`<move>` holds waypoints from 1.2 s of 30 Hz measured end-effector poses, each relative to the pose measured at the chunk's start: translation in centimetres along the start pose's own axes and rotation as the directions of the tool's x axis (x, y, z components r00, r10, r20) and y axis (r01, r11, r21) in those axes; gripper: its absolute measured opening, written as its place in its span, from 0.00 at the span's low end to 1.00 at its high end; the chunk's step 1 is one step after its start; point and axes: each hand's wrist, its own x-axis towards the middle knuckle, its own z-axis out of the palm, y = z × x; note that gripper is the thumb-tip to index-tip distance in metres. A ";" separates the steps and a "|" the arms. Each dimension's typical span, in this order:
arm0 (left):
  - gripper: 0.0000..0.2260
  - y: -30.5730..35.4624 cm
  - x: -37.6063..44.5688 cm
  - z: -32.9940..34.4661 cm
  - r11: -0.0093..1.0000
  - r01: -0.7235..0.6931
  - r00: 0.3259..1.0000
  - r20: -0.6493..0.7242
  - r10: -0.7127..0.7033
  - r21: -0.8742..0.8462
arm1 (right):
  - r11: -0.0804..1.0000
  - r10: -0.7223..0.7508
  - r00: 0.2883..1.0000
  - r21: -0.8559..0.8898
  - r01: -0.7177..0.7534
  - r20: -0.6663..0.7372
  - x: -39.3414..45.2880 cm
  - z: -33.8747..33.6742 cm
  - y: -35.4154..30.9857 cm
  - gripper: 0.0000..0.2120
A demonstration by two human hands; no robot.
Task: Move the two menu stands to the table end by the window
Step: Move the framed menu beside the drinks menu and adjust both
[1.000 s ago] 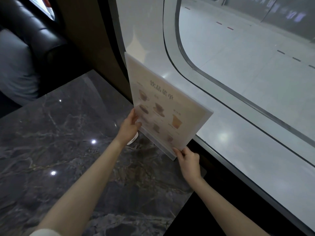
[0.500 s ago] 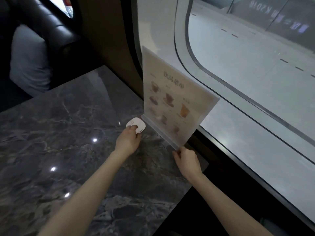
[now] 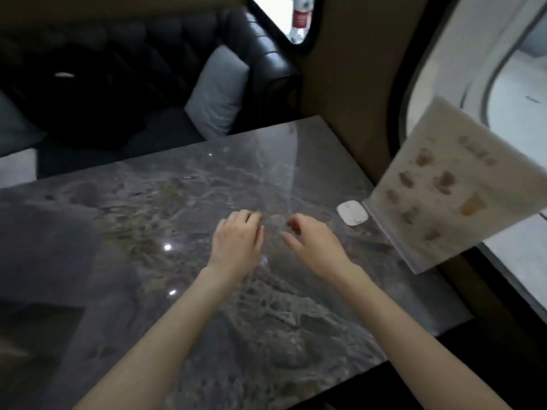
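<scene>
Blurred print on cream acrylic menu stand (image 3: 453, 184), cut off at right edge; bottle (image 3: 300, 17) cropped at top.

Polished stone, clear plastic, quilted leather

The table (image 3: 183, 202) looks like grey veined marble, glossy enough to mirror ceiling lights as bright dots. The menu stand (image 3: 450, 184) is smooth clear acrylic over a matt cream paper sheet. Beside its base, the small white pad (image 3: 352, 213) looks like smooth plastic. The sofa (image 3: 266, 60) is shiny black tufted leather; its cushion (image 3: 219, 90) is soft grey cloth.
</scene>
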 end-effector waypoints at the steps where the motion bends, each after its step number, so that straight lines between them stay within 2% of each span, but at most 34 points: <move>1: 0.16 -1.3 -1.1 -1.0 1.000 0.016 0.999 -0.032 -0.016 -0.005 | 0.999 -0.039 0.999 0.012 0.039 0.004 0.2 0.7 -1.8 0.15; 3: 0.17 -3.8 -3.5 -2.7 0.999 0.034 0.993 -0.111 -0.031 0.024 | 0.994 -0.103 0.995 0.035 0.102 0.007 0.2 2.3 -5.2 0.16; 5: 0.18 -6.4 -5.9 -4.0 0.990 0.049 0.986 -0.162 -0.027 0.132 | 0.983 -0.179 0.984 0.048 0.177 0.019 0.1 4.2 -8.5 0.18; 9: 0.20 -11.2 -10.5 -5.8 0.962 0.115 0.978 -0.197 -0.066 0.247 | 0.957 -0.287 0.949 0.076 0.279 0.128 -0.7 8.0 -14.6 0.26; 13: 0.22 -15.6 -15.0 -7.5 0.956 0.188 0.938 -0.329 -0.107 0.225 | 0.934 -0.357 0.907 0.108 0.341 0.225 -1.8 12.0 -19.7 0.32; 17: 0.23 -20.2 -19.4 -8.4 0.925 0.314 0.881 -0.429 -0.199 0.216 | 0.919 -0.394 0.872 0.136 0.370 0.291 -2.3 15.6 -24.1 0.34; 21: 0.23 -25.0 -23.1 -8.5 0.876 0.430 0.844 -0.444 -0.303 0.220 | 0.924 -0.381 0.858 0.149 0.351 0.343 -2.5 18.8 -27.4 0.34; 23: 0.26 -27.7 -24.5 -8.4 0.841 0.523 0.799 -0.422 -0.427 0.140 | 0.932 -0.362 0.854 0.161 0.325 0.374 -2.4 20.3 -28.6 0.33; 26: 0.29 -31.3 -26.0 -8.2 0.753 0.655 0.689 -0.355 -0.632 -0.068 | 0.947 -0.313 0.858 0.204 0.248 0.408 -2.3 22.1 -29.8 0.33; 30: 0.28 -35.9 -26.1 -8.0 0.577 0.723 0.555 -0.176 -0.813 -0.380 | 0.938 -0.285 0.867 0.306 0.164 0.409 -2.1 23.7 -30.7 0.29; 33: 0.25 -37.5 -25.3 -8.7 0.384 0.650 0.489 -0.027 -0.872 -0.656 | 0.916 -0.258 0.874 0.393 0.085 0.412 -1.8 24.6 -31.4 0.22; 36: 0.18 -38.9 -24.6 -9.0 0.181 0.446 0.496 0.074 -0.865 -0.877 | 0.913 -0.251 0.880 0.400 0.077 0.404 -1.5 25.3 -31.8 0.17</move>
